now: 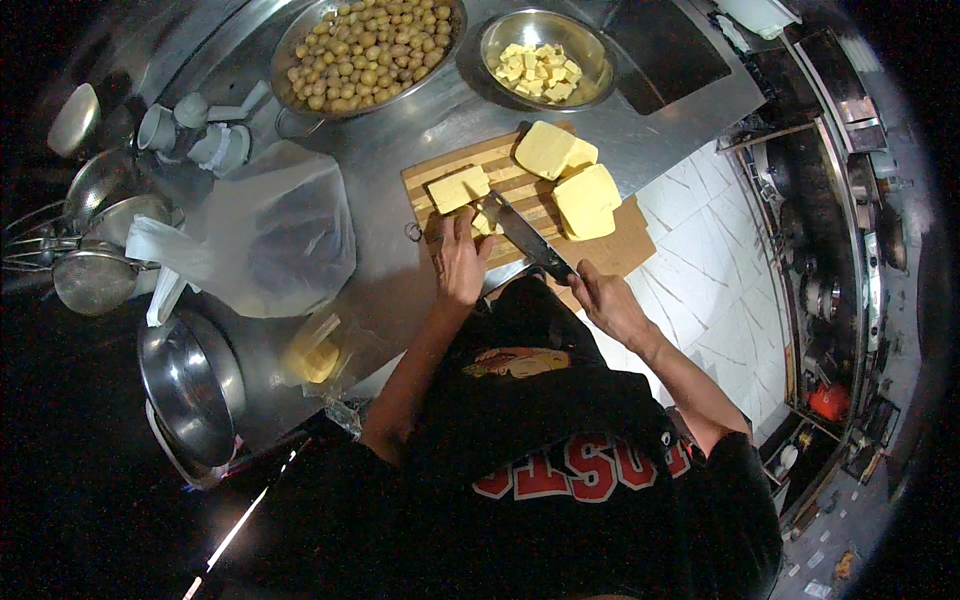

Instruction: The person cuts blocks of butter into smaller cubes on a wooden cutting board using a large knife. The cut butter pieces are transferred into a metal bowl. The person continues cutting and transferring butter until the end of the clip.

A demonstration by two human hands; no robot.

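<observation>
My right hand (609, 300) grips the handle of a kitchen knife (525, 234), whose blade points up and left across a striped wooden cutting board (517, 139). The blade's tip is beside a pale yellow block, perhaps butter or cheese (457, 189). My left hand (461, 259) rests at the board's near edge, its fingertips by small cut pieces (484, 223) below the block; whether it grips any cannot be told. On the board's right side lie thick yellow slabs (586, 201). Behind the board, a steel bowl (600, 79) contains yellow cubes (536, 71).
A large metal pan (456, 37) of small round potato-like items stands at the back. Left are a plastic bag (277, 225), strainers (97, 281), a dark metal bowl (187, 386) and a wrapped yellow piece (319, 361). The steel counter's (675, 142) right edge borders the tiled floor.
</observation>
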